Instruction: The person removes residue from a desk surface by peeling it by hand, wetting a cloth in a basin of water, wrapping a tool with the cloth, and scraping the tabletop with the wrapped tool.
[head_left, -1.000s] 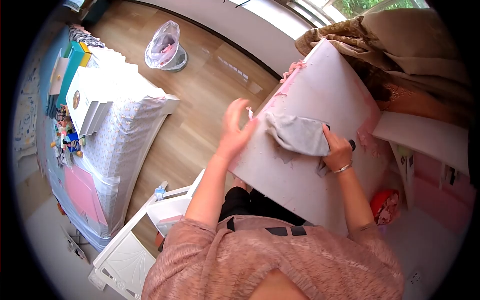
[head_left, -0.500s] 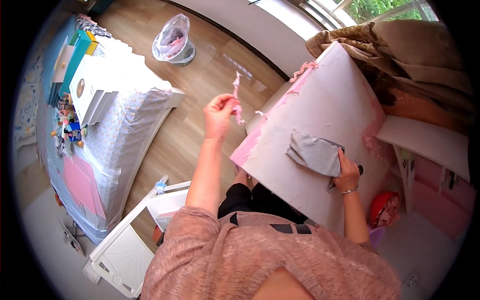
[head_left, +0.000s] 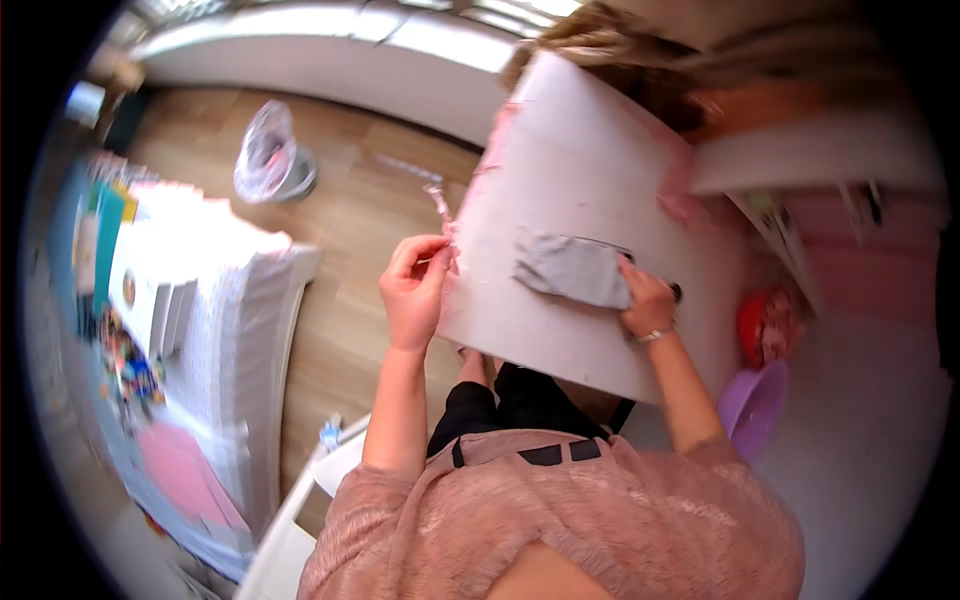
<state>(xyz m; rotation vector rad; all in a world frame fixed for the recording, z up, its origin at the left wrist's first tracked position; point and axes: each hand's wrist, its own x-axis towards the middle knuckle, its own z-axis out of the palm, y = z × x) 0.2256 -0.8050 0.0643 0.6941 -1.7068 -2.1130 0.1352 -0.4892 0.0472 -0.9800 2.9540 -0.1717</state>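
Note:
My left hand (head_left: 413, 290) pinches a thin, torn strip of pink peeled film (head_left: 438, 200) beside the left edge of a white board (head_left: 590, 150). Ragged pink remnants line that edge. Over on the board's right half, my right hand (head_left: 650, 302) is closed on a grey cloth (head_left: 572, 272) wrapped about a dark tool. Only a little of the tool's black end shows past my fingers, and its kind is hidden. The cloth rests on or just over the white surface; I cannot tell which.
A lined waste bin (head_left: 268, 165) with pink scraps stands on the wood floor. Left is a covered bed (head_left: 240, 370) with boxes and pink sheets. At right are a red container (head_left: 755, 325) of pink scraps, a purple basin (head_left: 755, 405) and a white shelf. A brown curtain hangs behind.
My view has swung left, blurring the picture. My left hand with the pink strip is now closer to the board's edge. My right hand still grips the cloth-wrapped tool.

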